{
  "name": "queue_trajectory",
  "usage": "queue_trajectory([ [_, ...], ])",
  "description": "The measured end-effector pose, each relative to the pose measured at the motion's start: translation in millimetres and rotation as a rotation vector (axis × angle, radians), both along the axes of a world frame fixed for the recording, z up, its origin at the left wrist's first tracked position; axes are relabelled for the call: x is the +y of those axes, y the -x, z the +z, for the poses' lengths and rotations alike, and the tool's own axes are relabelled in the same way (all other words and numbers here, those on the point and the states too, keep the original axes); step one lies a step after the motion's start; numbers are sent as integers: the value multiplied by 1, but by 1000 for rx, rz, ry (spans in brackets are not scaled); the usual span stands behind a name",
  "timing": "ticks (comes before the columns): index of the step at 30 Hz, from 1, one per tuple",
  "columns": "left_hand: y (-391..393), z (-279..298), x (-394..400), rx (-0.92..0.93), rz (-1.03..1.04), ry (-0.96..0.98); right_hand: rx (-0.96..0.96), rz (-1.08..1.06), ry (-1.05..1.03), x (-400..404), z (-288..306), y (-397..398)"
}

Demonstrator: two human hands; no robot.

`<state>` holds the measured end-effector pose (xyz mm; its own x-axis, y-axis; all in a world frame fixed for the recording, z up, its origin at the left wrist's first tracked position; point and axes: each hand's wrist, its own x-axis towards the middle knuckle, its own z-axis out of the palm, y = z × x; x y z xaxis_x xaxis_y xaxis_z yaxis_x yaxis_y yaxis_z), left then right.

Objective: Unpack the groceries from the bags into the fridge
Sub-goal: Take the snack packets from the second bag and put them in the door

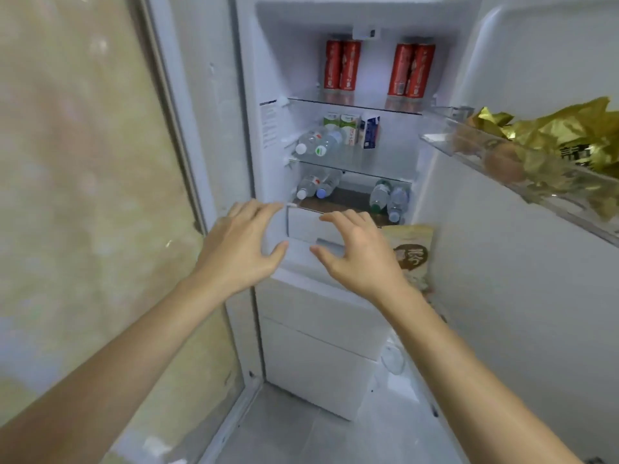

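The fridge (452,269) stands open in front of me. Red cans (341,65) line its top shelf. Small cartons (348,127) and lying water bottles (318,142) fill the middle shelf, and more bottles (388,199) lie on the lowest shelf. My left hand (244,246) and my right hand (358,256) hover, fingers spread and empty, just in front of the white drawer (301,226) below that shelf. A beige snack bag (410,252) stands right of my right hand, in the door.
The door's clear shelf (475,152) at upper right holds a gold crinkled bag (562,132) and brown round items. More white drawers (311,363) sit lower down. A beige wall (83,179) is on the left, grey floor tiles below.
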<state>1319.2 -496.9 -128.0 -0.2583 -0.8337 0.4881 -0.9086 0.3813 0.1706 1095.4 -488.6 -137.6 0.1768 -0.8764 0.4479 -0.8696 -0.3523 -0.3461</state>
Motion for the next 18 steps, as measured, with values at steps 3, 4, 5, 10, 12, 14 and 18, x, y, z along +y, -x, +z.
queue_trajectory([
  [3,-59,7,64,-53,180,37,-22,193,54,21,3,-65],
  [4,-79,8,87,-53,239,48,-34,260,64,31,4,-87],
  [5,-97,8,112,-43,301,59,-43,331,70,44,4,-110],
  [10,-186,-3,251,-8,611,89,-46,673,110,119,-2,-224],
  [12,-214,-8,311,-14,731,88,-36,800,102,156,-4,-268],
  [14,-237,-13,375,-22,849,74,-29,930,108,199,-6,-311],
  [18,-267,-25,501,-7,1077,35,-33,1169,95,298,-15,-383],
])
